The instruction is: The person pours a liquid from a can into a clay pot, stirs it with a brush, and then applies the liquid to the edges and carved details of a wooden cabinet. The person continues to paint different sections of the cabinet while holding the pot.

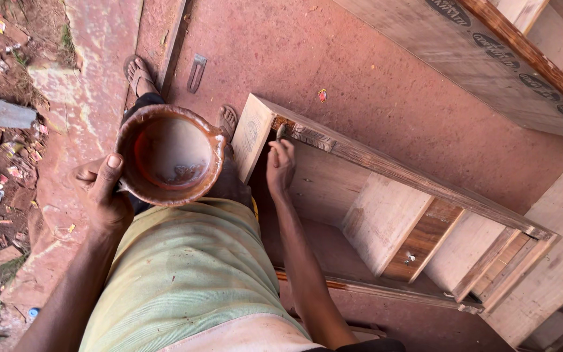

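1. A wooden cabinet frame (386, 215) lies on the reddish floor (373, 85), beside a large plywood panel (490, 65); litter dots the dirt on the left.
2. The stain-smeared bowl (171, 155) sits at the left hand (102, 192); a small brush (281, 131) tips the right hand (280, 166), touching the frame's carved edge.
3. The left grip is curled on the bowl's rim, thumb over it; the right grip is closed around the brush.
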